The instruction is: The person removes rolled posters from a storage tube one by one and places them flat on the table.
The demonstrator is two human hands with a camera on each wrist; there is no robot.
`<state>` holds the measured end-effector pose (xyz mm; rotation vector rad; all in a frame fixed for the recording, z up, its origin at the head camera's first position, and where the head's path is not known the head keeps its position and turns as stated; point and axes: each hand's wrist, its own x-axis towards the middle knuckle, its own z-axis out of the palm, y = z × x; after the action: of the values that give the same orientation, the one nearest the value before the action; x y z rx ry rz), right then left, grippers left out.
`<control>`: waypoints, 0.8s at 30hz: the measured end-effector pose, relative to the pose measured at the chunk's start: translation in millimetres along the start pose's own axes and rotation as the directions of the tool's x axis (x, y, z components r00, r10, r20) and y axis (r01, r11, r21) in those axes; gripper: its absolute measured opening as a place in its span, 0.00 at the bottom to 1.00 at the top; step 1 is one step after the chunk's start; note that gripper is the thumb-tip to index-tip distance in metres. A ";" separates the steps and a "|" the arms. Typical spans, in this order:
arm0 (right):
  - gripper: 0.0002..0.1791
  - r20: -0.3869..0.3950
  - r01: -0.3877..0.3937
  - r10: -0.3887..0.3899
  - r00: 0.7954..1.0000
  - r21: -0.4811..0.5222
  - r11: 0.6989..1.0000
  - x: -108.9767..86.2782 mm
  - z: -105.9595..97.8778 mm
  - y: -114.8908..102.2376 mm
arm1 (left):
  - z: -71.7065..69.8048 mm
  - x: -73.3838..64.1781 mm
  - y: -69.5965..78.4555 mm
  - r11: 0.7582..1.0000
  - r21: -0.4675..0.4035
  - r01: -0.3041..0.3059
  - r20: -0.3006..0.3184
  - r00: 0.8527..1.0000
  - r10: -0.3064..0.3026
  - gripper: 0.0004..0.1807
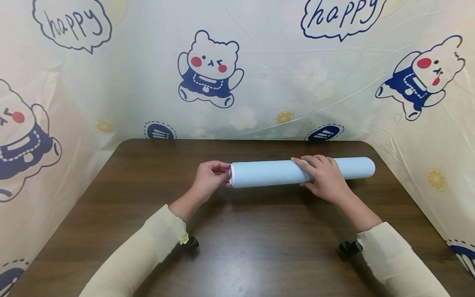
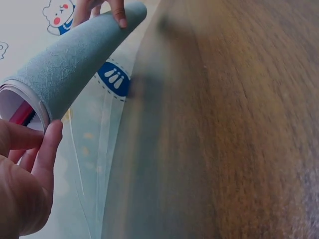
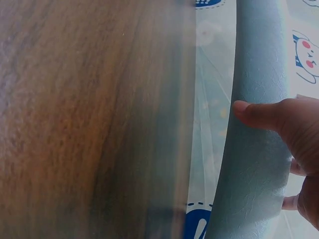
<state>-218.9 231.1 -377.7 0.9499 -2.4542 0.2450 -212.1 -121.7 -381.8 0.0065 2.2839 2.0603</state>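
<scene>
A bear-print cloth (image 1: pixel 148 78) is hanging behind the brown table (image 1: pixel 237 239). Above the tabletop, my left hand (image 1: pixel 208 179) is pinching the blue roll (image 1: pixel 267 174) at its hollow end; my right hand (image 1: pixel 326 178) is gripping its body. I'm seemingly working the rim, next needing a steady right grip.

Blue roll (image 1: pixel 271 173) in every view

The roll (image 1: pixel 267 173) looks papery and crinkled, the table (image 1: pixel 259 239) glossy wood.
</scene>
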 end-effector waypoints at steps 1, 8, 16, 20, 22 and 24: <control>0.49 -0.001 0.002 -0.002 1.000 -0.005 1.000 -0.1 0.4 -0.2 | 0.0 0.2 -0.6 1.000 0.004 0.001 -0.009 1.000 -0.001 0.11; 0.48 0.036 -0.026 0.026 0.999 -0.010 1.000 -3.5 3.7 2.5 | -8.7 1.2 -1.8 0.996 0.088 0.008 -0.066 0.998 -0.002 0.10; 0.49 0.058 -0.063 0.064 0.996 -0.012 0.998 -10.8 1.7 8.7 | -29.2 3.3 -4.2 0.998 0.037 0.041 -0.038 0.998 -0.040 0.14; 0.49 0.054 -0.072 0.073 0.996 -0.019 0.997 -13.8 0.5 11.3 | -37.0 4.8 -6.8 0.998 -0.005 0.070 -0.039 0.997 -0.070 0.15; 0.49 0.054 -0.074 0.075 0.996 -0.020 0.997 -15.2 -0.3 12.4 | -40.7 4.7 -8.2 0.997 -0.014 0.080 -0.041 0.996 -0.081 0.15; 0.49 0.054 -0.073 0.075 0.996 -0.023 0.997 -16.4 -1.4 13.8 | -43.9 4.4 -9.8 0.996 -0.013 0.084 -0.039 0.996 -0.084 0.16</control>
<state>-217.2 251.4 -384.7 0.8687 -2.5405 0.2205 -218.4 -166.1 -387.3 -0.1299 2.2527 2.0500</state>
